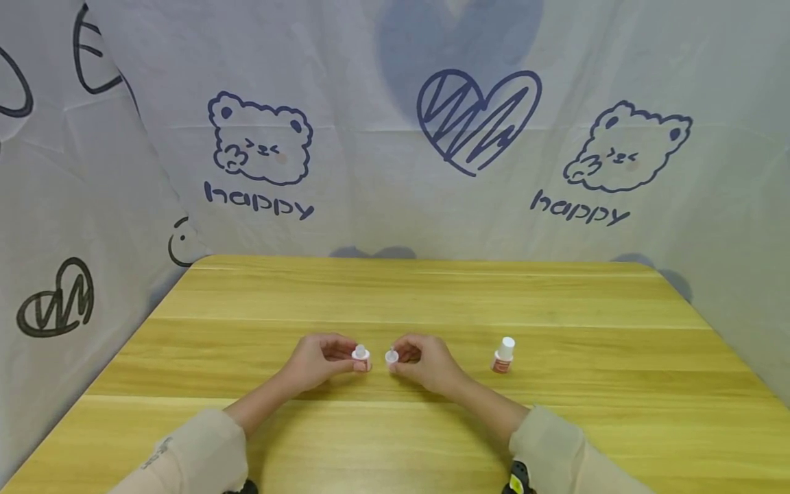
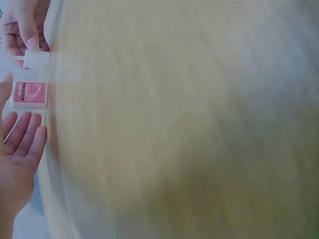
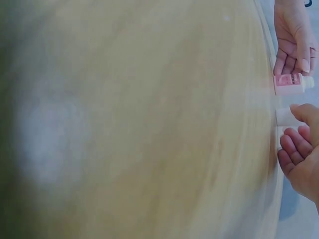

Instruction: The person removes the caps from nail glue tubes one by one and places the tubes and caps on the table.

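left hand [image 1: 321, 361] pinched a small bottle [image 1: 361, 355]; right hand [image 1: 426, 360] pinched its cap [image 1: 391, 356], just beside, apart.

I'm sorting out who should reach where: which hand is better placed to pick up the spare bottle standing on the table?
Right. The spare bottle stands upright just beyond the right hand; the left hand would have to cross over. Both hands already hold something small and white, though.
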`<move>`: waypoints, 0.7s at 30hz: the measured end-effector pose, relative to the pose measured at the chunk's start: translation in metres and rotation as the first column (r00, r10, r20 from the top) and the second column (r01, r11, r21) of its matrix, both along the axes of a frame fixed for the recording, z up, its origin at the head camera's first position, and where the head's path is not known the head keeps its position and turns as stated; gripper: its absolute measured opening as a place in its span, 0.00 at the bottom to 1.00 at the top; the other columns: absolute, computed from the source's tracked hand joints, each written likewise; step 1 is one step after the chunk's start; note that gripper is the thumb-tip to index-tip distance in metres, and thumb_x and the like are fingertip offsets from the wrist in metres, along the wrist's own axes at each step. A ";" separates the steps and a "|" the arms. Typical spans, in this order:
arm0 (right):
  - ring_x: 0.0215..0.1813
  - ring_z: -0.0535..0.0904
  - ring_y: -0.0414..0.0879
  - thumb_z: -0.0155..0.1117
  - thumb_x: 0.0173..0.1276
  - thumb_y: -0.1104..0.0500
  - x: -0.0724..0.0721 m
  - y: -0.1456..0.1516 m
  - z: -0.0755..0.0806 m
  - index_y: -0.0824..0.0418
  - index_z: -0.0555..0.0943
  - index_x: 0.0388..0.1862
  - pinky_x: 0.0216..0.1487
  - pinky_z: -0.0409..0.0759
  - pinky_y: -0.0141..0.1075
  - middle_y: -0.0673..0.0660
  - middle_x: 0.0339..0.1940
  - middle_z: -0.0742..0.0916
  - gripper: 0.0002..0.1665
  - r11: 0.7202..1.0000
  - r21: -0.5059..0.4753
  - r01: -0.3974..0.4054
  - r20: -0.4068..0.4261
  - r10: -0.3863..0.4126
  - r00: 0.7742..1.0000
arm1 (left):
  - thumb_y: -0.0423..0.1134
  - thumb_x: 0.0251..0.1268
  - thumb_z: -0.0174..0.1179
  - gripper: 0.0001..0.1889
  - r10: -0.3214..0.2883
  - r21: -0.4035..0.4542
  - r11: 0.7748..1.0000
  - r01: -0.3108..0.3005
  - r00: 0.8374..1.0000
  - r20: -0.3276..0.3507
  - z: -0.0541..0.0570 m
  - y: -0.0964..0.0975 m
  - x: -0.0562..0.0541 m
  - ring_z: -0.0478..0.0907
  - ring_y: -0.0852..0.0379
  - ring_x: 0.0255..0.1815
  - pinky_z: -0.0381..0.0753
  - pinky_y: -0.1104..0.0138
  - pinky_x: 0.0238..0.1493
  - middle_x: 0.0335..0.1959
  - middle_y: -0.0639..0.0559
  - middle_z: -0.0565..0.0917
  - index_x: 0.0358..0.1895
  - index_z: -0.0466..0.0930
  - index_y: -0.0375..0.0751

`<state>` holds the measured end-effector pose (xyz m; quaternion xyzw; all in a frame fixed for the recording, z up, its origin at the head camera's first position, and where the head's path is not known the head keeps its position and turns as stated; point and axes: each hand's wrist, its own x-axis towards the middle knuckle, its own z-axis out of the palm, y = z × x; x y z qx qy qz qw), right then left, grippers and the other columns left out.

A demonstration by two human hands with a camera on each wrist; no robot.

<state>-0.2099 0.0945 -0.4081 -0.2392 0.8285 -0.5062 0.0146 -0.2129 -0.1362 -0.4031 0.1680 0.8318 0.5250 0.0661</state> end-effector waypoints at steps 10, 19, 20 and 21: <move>0.40 0.80 0.48 0.69 0.56 0.64 0.004 0.011 0.018 0.69 0.80 0.42 0.42 0.79 0.29 0.61 0.38 0.85 0.16 0.997 0.059 0.051 -0.004 -0.051 0.999 | 0.39 0.55 0.66 0.22 0.034 0.036 0.999 -0.033 0.998 -0.048 0.021 -0.005 -0.002 0.80 0.46 0.49 0.81 0.67 0.48 0.50 0.35 0.81 0.51 0.77 0.28; 0.45 0.80 0.54 0.66 0.59 0.62 0.008 0.030 0.049 0.67 0.81 0.44 0.47 0.79 0.37 0.63 0.43 0.85 0.14 0.991 0.107 0.075 -0.059 -0.068 0.996 | 0.39 0.55 0.66 0.23 0.042 0.049 0.998 -0.038 0.995 -0.094 0.053 0.005 -0.008 0.78 0.44 0.53 0.79 0.66 0.51 0.52 0.38 0.80 0.53 0.77 0.32; 0.45 0.80 0.54 0.66 0.59 0.62 0.009 0.032 0.052 0.66 0.81 0.43 0.47 0.79 0.37 0.63 0.43 0.85 0.13 0.991 0.110 0.081 -0.071 -0.073 0.995 | 0.39 0.55 0.67 0.23 0.045 0.048 0.998 -0.040 0.994 -0.100 0.057 0.007 -0.008 0.78 0.44 0.53 0.79 0.65 0.51 0.52 0.39 0.80 0.53 0.77 0.34; 0.45 0.80 0.54 0.66 0.59 0.62 0.010 0.033 0.056 0.66 0.81 0.43 0.47 0.80 0.37 0.62 0.42 0.86 0.13 0.990 0.111 0.086 -0.084 -0.077 0.993 | 0.39 0.55 0.67 0.23 0.046 0.045 0.998 -0.041 0.993 -0.107 0.060 0.010 -0.008 0.78 0.45 0.53 0.79 0.64 0.52 0.53 0.40 0.80 0.53 0.77 0.35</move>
